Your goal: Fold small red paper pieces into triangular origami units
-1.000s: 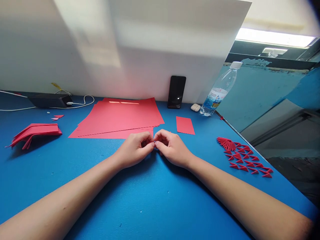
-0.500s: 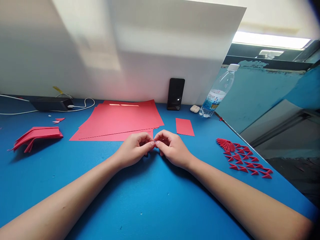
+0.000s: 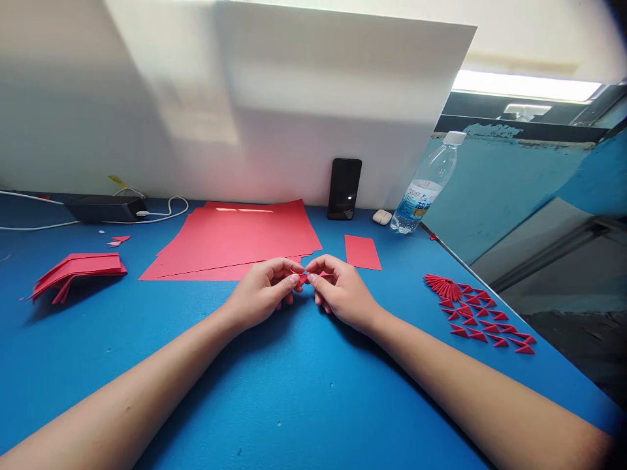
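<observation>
Between both hands, a small folded piece of red paper (image 3: pixel 303 279) is held just above the blue table. My left hand (image 3: pixel 267 287) pinches its left part between thumb and fingers. My right hand (image 3: pixel 340 290) pinches the right part, with the fingertips of both hands almost meeting. Fingers hide much of the piece, so its full shape cannot be made out. Behind the hands lie large red paper sheets (image 3: pixel 235 238), and a single small red paper rectangle (image 3: pixel 363 252) rests a little beyond my right hand.
Many folded red paper triangles (image 3: pixel 484 321) lie at the right, near the table edge. A bent stack of red paper strips (image 3: pixel 81 266) is at the left. Along the back are a black adapter (image 3: pixel 105 209), a phone (image 3: pixel 345 189), a white earbud case (image 3: pixel 382 217) and a water bottle (image 3: pixel 424 186).
The red paper between my fingertips shows more now, and my thumbs have shifted slightly apart. Both hands stay in about the same place; the view has tilted a little.
</observation>
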`<state>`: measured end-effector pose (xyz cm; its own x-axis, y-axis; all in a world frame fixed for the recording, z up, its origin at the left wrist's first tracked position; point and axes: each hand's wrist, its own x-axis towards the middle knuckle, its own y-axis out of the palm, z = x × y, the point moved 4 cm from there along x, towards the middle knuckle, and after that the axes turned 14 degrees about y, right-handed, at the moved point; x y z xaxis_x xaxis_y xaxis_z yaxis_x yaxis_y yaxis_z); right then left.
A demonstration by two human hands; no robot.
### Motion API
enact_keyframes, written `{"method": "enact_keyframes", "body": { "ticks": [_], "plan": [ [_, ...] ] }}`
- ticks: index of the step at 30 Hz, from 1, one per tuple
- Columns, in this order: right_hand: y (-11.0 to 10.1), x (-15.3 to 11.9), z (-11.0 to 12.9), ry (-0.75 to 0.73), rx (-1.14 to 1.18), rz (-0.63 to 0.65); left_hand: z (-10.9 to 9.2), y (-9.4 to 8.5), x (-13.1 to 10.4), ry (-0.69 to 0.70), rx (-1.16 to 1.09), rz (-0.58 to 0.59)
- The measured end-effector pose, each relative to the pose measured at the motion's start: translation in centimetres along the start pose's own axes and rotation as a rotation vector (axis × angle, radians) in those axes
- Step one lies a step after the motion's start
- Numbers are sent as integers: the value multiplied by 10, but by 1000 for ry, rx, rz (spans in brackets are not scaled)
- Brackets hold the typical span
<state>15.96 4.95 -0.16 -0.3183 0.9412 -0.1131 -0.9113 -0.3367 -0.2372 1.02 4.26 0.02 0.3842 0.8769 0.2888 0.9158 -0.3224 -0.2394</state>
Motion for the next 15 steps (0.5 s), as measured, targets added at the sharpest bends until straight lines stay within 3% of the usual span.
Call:
{"method": "enact_keyframes", "body": {
  "ticks": [5,15],
  "plan": [
    [-1,1,0,14,-6,8,1,-1,0,0,-33,-23],
    [3,-3,5,-114,-143,-14,0,0,2,-2,-98,-43]
  ]
}}
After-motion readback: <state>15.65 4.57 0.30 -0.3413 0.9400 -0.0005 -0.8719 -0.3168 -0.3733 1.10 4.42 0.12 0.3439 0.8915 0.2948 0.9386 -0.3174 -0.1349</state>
